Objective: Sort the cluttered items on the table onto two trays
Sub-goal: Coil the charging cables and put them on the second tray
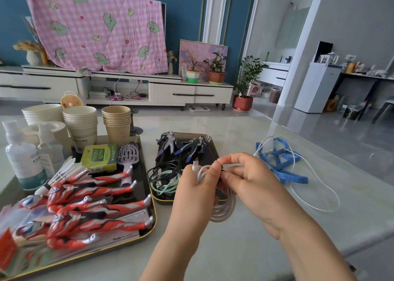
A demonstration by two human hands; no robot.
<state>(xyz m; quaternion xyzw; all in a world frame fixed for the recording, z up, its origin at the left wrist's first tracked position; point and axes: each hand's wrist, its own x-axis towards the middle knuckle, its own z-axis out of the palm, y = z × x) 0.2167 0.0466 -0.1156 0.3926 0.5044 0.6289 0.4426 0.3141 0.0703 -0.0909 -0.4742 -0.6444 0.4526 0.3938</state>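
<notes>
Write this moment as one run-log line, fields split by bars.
left hand grips coiled white cable | right hand pinches it | smaller tray: dark figures, black cable, mint cable | table: blue tape, loose white cord

The white cable coil (223,212) hangs over the near right corner of the small dark tray (213,150). The left hand (191,187) grips its top and the right hand (249,180) pinches it. On this tray lie two dark toy figures (183,146), far, and black and mint cables (164,180), nearer. The big tray (149,223) at left carries red toy figures (85,195). At right, a blue measuring tape (283,169) and a thin white cable (315,187) lie tangled on the table (234,127).
</notes>
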